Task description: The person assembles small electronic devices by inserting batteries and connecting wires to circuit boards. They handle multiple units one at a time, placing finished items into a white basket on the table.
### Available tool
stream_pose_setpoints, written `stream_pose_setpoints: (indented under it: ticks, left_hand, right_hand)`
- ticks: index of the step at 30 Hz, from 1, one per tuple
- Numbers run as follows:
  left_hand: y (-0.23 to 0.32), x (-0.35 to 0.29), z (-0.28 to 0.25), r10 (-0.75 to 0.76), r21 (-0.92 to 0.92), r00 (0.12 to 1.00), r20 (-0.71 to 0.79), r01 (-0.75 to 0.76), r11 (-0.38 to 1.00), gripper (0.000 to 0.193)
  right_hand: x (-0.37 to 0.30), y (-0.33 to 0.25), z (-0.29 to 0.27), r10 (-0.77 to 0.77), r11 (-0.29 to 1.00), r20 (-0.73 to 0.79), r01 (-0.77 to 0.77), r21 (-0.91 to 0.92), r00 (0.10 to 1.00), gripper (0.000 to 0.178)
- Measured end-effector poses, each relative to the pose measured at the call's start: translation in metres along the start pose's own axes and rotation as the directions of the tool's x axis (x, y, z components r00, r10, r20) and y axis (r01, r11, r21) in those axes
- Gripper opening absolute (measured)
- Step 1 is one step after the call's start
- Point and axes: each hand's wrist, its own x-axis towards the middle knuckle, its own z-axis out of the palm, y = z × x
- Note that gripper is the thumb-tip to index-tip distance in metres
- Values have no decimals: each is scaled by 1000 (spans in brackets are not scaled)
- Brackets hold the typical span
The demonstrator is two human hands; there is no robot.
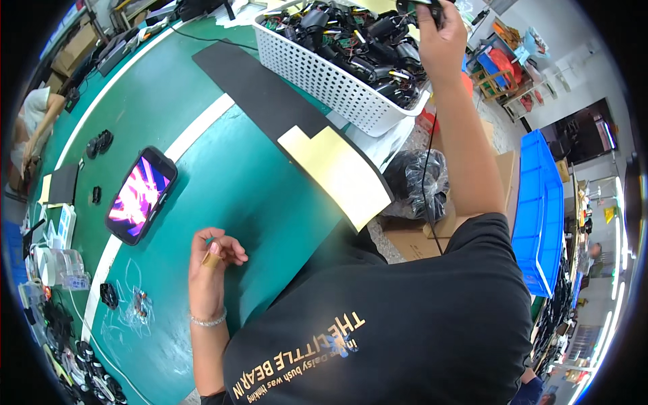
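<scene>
My left hand (217,255) hovers over or rests on the green table, with its fingers loosely curled and apart and nothing in them. A tan wrap is around one digit, and a beaded bracelet circles the wrist. My right hand (442,40) is raised at the top edge, beyond the basket's right end. Its fingers grip a black plastic part (410,5), which the frame cuts off, so its exact kind is unclear. Close by stands a white perforated basket (317,84), heaped with black electronic pieces (337,37) showing wires and bits of green board.
A phone (140,196) with a bright screen lies left of my left hand. Yellow paper (337,172) covers part of a long black mat (250,91). Small black parts (99,144) and a clear plastic scrap (138,304) lie leftward. Blue crates (536,216) stand right; another person (37,121) sits far left.
</scene>
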Motion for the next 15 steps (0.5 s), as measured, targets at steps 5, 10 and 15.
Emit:
stream_pose_setpoints:
  ticks: [5,10,15]
  left_hand:
    - [1,2,-2,-38,-97,998,-56,32,995,27]
    - [0,5,-6,-61,-152,997,-43,54,987,26]
    - [-1,5,-7,-40,-131,998,-43,34,991,29]
  right_hand:
    - [31,-7,-23,-431,861,252,479,-174,867,10]
    - [43,0,-24,-635,704,307,694,-148,709,15]
    - [43,-11,-15,-685,694,204,712,-108,699,13]
